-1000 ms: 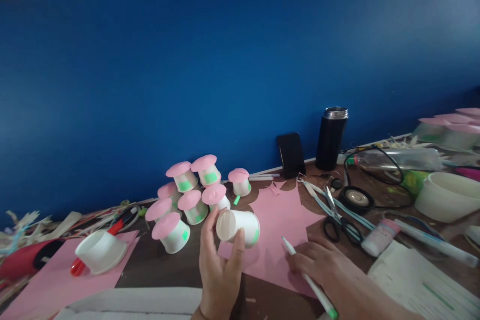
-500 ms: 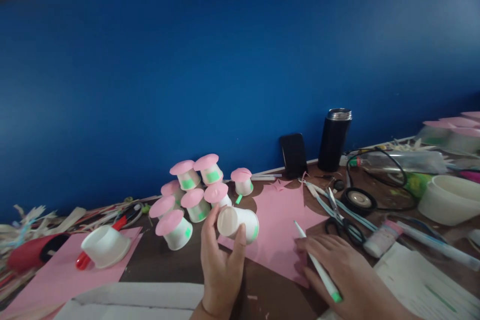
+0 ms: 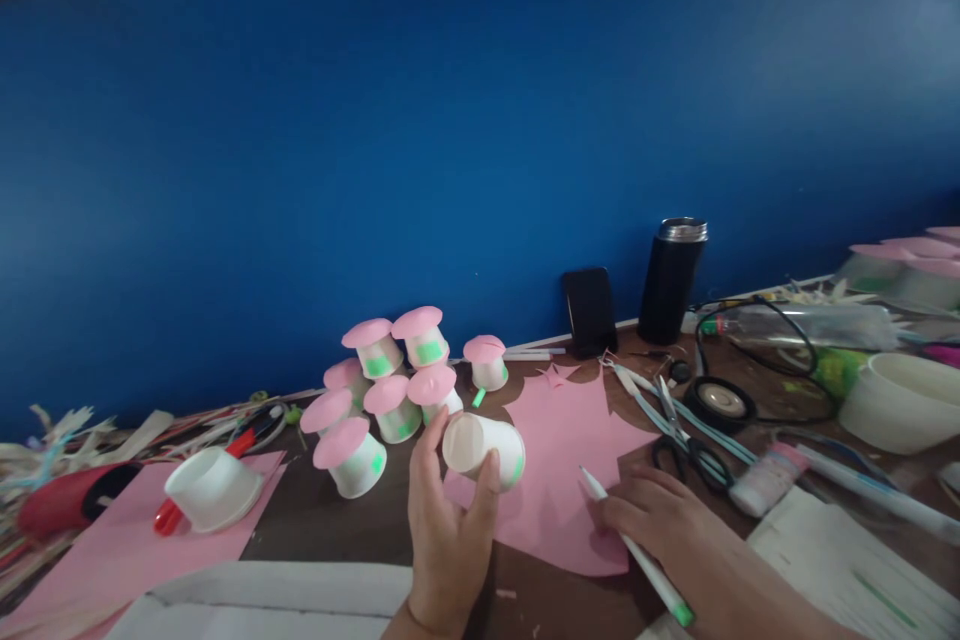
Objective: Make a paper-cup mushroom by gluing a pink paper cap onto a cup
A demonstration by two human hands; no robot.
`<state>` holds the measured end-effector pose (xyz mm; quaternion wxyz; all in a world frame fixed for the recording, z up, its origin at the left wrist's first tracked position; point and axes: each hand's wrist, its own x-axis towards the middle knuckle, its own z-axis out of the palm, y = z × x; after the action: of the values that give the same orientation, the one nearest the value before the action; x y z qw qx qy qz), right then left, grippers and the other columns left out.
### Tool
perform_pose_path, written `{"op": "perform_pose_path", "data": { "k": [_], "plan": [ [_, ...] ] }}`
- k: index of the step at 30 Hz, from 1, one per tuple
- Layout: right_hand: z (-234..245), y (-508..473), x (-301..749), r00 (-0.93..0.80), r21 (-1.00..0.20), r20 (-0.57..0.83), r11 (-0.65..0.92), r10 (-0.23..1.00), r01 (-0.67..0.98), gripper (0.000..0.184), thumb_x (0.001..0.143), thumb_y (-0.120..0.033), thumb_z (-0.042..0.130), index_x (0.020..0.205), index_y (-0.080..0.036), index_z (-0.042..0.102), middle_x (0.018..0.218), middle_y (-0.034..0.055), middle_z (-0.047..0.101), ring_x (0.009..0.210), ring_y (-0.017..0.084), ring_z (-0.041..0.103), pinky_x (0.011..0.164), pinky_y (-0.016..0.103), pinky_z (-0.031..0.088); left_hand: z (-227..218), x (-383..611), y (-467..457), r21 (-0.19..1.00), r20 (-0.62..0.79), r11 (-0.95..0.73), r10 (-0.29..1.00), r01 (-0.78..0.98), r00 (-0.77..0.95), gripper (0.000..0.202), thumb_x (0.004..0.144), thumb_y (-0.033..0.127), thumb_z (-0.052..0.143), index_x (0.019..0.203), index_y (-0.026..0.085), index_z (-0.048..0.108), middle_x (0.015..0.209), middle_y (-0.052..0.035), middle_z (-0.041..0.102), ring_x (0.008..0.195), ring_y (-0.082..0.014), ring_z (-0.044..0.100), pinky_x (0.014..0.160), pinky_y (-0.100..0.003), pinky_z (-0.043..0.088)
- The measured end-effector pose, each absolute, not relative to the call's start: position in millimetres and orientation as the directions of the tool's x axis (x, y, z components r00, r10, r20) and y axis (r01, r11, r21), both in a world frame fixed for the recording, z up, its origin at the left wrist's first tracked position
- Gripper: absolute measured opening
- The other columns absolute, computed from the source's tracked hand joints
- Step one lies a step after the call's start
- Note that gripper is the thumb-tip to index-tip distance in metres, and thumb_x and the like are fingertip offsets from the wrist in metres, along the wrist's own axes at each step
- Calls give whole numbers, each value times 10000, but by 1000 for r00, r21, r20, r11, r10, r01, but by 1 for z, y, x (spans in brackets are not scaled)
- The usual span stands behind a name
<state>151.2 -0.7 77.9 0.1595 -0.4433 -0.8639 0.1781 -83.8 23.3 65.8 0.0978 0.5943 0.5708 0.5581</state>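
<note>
My left hand [image 3: 454, 530] grips a small white paper cup [image 3: 499, 445] on its side, thumb in front and fingers behind; a green patch shows near its right end. In my right hand [image 3: 667, 530] is a white marker [image 3: 637, 552] with a green end, its tip pointing up and left over a cut sheet of pink paper [image 3: 551, 450]. Just left of the held cup stand several upturned paper cups [image 3: 356, 470] with green patches, topped by pink paper discs [image 3: 341, 443]. Another disc-topped cup [image 3: 489, 370] stands apart behind.
Black scissors [image 3: 690, 450], a glue bottle [image 3: 769, 480] and a wide tape roll [image 3: 900, 400] lie to the right. A phone [image 3: 591, 310] and a dark flask [image 3: 673, 285] stand by the blue wall [image 3: 450, 140]. At left, a white cup [image 3: 214, 490] rests on pink paper [image 3: 135, 560].
My left hand and its cup have shifted slightly right. The marker's tip has moved a little left and down over the pink paper, while both hands keep their holds.
</note>
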Motion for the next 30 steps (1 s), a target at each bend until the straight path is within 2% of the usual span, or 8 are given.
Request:
{"op": "perform_pose_path", "data": {
  "k": [4, 8, 11, 16, 19, 25, 28, 30],
  "plan": [
    [75, -1, 169, -527, -516, 105, 500, 843, 696, 429, 515, -104, 563, 925, -210, 636, 916, 70, 677, 861, 289, 620, 757, 366, 449, 66, -83, 23, 759, 548, -334, 791, 559, -272, 577, 831, 411, 639, 1346, 236, 447, 1332, -108, 544, 1232, -287, 510, 1011, -457, 439],
    [76, -2, 190, -506, -587, 120, 472, 854, 657, 311, 681, -107, 537, 933, -245, 658, 930, 47, 706, 858, 252, 656, 744, 330, 495, 67, -84, 23, 762, 540, -329, 797, 558, -268, 571, 829, 412, 640, 1336, 230, 454, 1329, -112, 545, 1233, -292, 508, 1009, -459, 437],
    [80, 1, 204, -494, -575, 138, 476, 858, 666, 254, 774, -143, 522, 941, -267, 668, 943, 41, 729, 867, 251, 683, 738, 332, 533, 67, -84, 23, 762, 541, -336, 801, 554, -258, 567, 830, 399, 645, 1337, 234, 450, 1325, -107, 546, 1233, -284, 506, 1013, -456, 432],
    [86, -1, 206, -311, -504, 348, 456, 885, 734, 260, 910, -240, 449, 1099, -296, 618, 1100, 58, 721, 1007, 258, 684, 825, 376, 553, 67, -83, 22, 765, 540, -350, 806, 541, -242, 549, 840, 382, 635, 1335, 248, 440, 1319, -93, 546, 1226, -273, 509, 1012, -447, 431],
    [82, -7, 187, -302, -503, 407, 487, 862, 714, 259, 917, -305, 511, 1164, -301, 586, 1152, 56, 709, 1059, 245, 669, 854, 358, 553, 72, -84, 21, 753, 530, -358, 827, 552, -186, 542, 850, 380, 619, 1340, 251, 427, 1326, -91, 538, 1235, -271, 499, 1023, -452, 416],
    [69, -9, 145, -454, -440, 143, 467, 879, 767, 378, 781, -277, 672, 1157, -259, 636, 1117, 87, 722, 1000, 305, 677, 850, 457, 536, 90, -91, 19, 783, 308, -295, 949, 547, 72, 533, 821, 401, 650, 1309, 278, 474, 1324, -71, 557, 1213, -280, 516, 1009, -459, 413],
    [65, -4, 141, -450, -428, 112, 451, 886, 783, 276, 785, -262, 658, 1061, -247, 664, 1147, 96, 709, 1035, 312, 658, 888, 465, 507, 94, -92, 20, 818, 216, -261, 965, 512, 147, 580, 797, 415, 676, 1322, 269, 475, 1355, -75, 549, 1236, -288, 505, 1029, -453, 400],
    [63, -1, 144, -463, -432, 125, 468, 878, 771, 280, 812, -252, 626, 1091, -247, 648, 1191, 98, 691, 1077, 299, 639, 926, 459, 484, 94, -92, 21, 824, 207, -254, 967, 506, 149, 592, 796, 418, 676, 1331, 264, 472, 1374, -76, 538, 1254, -287, 492, 1044, -452, 386]
  ]
}}
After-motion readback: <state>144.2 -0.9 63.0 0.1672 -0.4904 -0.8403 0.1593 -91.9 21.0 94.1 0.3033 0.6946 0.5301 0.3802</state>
